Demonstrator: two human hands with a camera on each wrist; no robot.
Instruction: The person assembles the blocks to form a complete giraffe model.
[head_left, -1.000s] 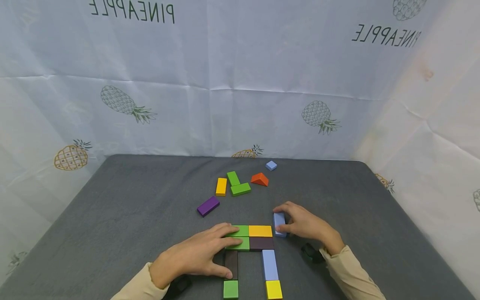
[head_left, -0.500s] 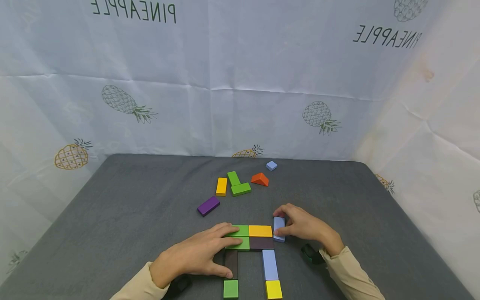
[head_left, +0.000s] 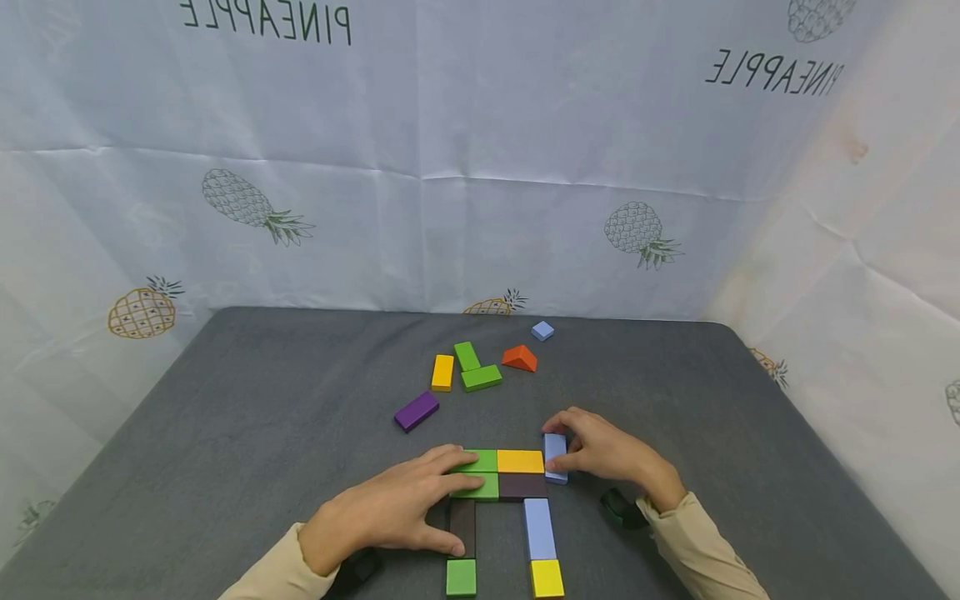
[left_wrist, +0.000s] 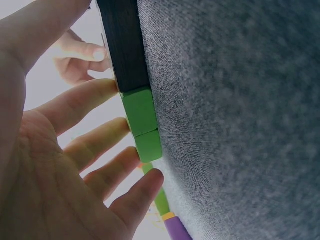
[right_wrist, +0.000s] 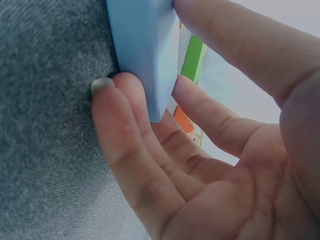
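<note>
My right hand holds a light blue block between thumb and fingers, lying at the right end of a joined row. That row has two green blocks, a near one and a far one, plus an orange-yellow block and a dark purple block. Spread over its left side, my left hand rests fingertips on the green blocks and its thumb on a dark brown block. In the right wrist view, fingers curl about the end of the light blue block.
Below the row stand a second light blue block, a yellow block and a green square block. Farther back lie loose blocks, among them a purple one, an orange triangle and a small blue one.
The right hand has slid the light blue block slightly toward the person, then left against the row's end. The left hand stays in place.
</note>
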